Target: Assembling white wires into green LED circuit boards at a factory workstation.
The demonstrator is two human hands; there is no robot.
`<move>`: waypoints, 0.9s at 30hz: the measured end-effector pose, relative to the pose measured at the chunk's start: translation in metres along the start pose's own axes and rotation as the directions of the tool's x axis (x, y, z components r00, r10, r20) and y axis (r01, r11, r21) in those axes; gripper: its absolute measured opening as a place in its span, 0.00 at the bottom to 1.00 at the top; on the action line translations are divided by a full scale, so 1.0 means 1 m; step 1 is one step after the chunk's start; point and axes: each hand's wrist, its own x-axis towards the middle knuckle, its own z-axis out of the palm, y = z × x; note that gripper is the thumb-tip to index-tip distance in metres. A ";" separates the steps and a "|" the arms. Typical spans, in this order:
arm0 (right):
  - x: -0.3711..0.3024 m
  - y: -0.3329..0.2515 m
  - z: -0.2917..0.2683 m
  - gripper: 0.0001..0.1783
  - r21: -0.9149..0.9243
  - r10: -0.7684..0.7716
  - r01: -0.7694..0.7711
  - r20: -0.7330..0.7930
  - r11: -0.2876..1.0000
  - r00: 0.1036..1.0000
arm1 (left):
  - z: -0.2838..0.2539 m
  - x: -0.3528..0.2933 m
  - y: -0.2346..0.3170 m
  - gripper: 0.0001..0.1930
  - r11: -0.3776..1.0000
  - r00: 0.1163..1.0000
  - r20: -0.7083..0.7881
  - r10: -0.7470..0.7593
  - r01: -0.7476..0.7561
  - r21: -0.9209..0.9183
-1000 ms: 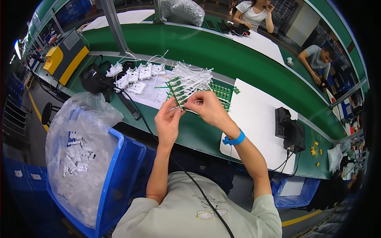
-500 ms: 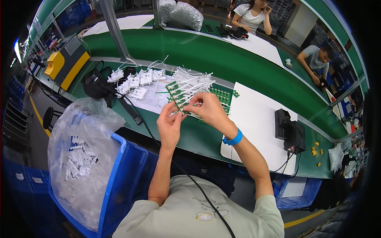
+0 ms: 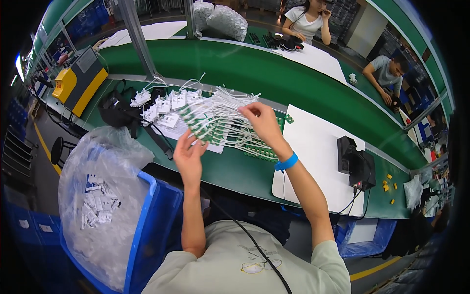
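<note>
My left hand (image 3: 188,153) grips the lower end of a green circuit board panel (image 3: 192,122), tilted up off the bench, with white wires along it. To its right my right hand (image 3: 263,121), wearing a blue wristband, is raised with thumb and forefinger close together at the edge of a bundle of white cables (image 3: 230,102). Whether a wire end sits in that pinch I cannot make out. More green boards (image 3: 262,151) with white cables lie beneath and beside my right hand.
White plastic housings (image 3: 169,104) lie behind on paper. At left stand a yellow-grey machine (image 3: 81,81) and a blue bin (image 3: 147,196) lined with clear plastic. A white board (image 3: 313,152) and a black device (image 3: 356,161) are at right. Two people sit across the bench.
My left hand has moved left with the circuit board panel, which is now tilted differently. My right hand has drawn away from the panel, to the right and slightly up.
</note>
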 end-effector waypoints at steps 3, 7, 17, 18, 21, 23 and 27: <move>0.024 0.047 0.006 0.13 -0.163 -0.049 0.040 -0.053 0.986 0.997 | -0.018 -0.001 0.009 0.24 0.997 0.991 -0.133 -0.017 0.007 -0.072; 0.041 0.082 0.038 0.08 -0.331 -0.283 0.310 0.128 0.891 0.951 | -0.029 -0.006 0.014 0.23 0.990 0.976 -0.218 -0.015 -0.017 -0.143; 0.062 0.084 0.104 0.05 -0.520 -0.440 0.495 0.235 0.696 0.867 | -0.032 0.001 0.022 0.23 0.989 0.982 -0.187 -0.022 -0.005 -0.146; 0.064 0.080 0.103 0.05 -0.501 -0.462 0.481 0.172 0.720 0.870 | -0.033 0.002 0.022 0.23 0.989 0.982 -0.185 -0.023 -0.005 -0.149; 0.068 0.060 0.090 0.06 -0.490 -0.545 0.497 0.053 0.716 0.837 | -0.029 0.005 0.020 0.24 0.988 0.983 -0.181 -0.026 -0.002 -0.155; 0.071 0.041 0.076 0.06 -0.497 -0.629 0.488 -0.161 0.718 0.761 | -0.020 0.010 0.019 0.24 0.984 0.986 -0.162 -0.030 0.000 -0.179; 0.070 -0.011 0.060 0.06 -0.433 -0.705 0.566 -0.303 0.701 0.642 | -0.012 0.021 0.013 0.24 0.980 0.985 -0.159 -0.068 0.036 -0.196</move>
